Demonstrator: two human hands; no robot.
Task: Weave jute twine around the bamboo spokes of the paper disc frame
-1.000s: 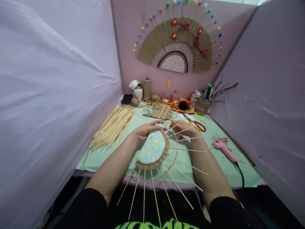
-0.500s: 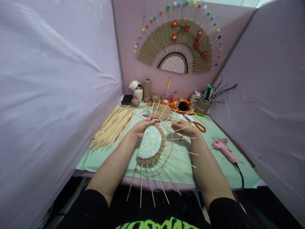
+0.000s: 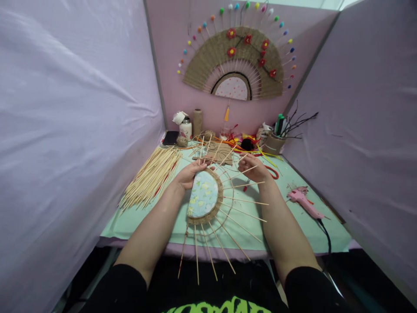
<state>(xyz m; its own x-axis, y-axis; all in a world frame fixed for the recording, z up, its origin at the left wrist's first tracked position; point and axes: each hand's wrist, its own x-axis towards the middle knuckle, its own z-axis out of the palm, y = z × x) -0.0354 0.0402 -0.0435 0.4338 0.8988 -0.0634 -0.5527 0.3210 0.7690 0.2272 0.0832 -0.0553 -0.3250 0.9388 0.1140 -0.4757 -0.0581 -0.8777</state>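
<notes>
My left hand grips a half-round fan frame by its upper left edge. Pale blue cloth with a yellow-green pattern covers its middle, edged by a woven twine band. Thin bamboo sticks spread outward from that band. A loose loop of twine arcs across the sticks, well outside the band. At the upper right sticks, my right hand is closed with its fingertips pinched together. What lies between those fingertips is too small to make out.
A pile of bamboo sticks lies on the left. Red-handled scissors lie partly behind my right hand. A pink glue gun rests at right. Twine balls, a phone and a pen holder stand along the back, below a finished fan.
My right hand has lifted slightly away toward the back, its fingers now higher beside the upper sticks. The fan frame has turned slightly in my left hand, and the view has shifted a little.
</notes>
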